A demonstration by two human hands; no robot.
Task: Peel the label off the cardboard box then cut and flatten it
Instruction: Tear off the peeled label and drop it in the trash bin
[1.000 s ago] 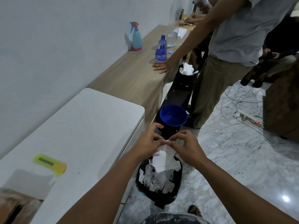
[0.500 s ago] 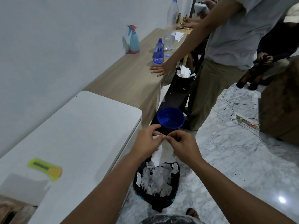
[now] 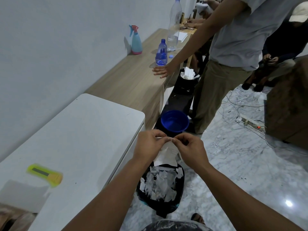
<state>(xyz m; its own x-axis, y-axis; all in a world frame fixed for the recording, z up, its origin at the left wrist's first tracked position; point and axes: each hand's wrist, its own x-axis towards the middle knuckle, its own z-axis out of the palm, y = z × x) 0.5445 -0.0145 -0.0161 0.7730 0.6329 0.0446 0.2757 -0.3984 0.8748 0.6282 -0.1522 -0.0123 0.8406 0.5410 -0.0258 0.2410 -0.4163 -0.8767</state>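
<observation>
A white paper label (image 3: 166, 155) hangs between my hands over a black-lined bin (image 3: 176, 202) full of white paper scraps. My left hand (image 3: 148, 145) pinches the label's top edge with thumb and forefinger, and my right hand (image 3: 190, 148) pinches it right beside, fingertips almost touching. A yellow-green box cutter (image 3: 45, 175) lies on the white table (image 3: 80, 134) to the left. A corner of the brown cardboard box (image 3: 11, 217) shows at the bottom left edge, mostly out of view.
A blue bucket (image 3: 174, 121) stands on the floor beyond my hands. A person in a grey shirt (image 3: 240, 34) leans a hand on the wooden counter (image 3: 133, 77), which carries bottles and a spray bottle (image 3: 136, 41). Cables and a power strip (image 3: 251, 125) lie on the marble floor.
My hands stay pinched on the label above the bin; they have shifted slightly, and the label's hanging part has twisted between the frames.
</observation>
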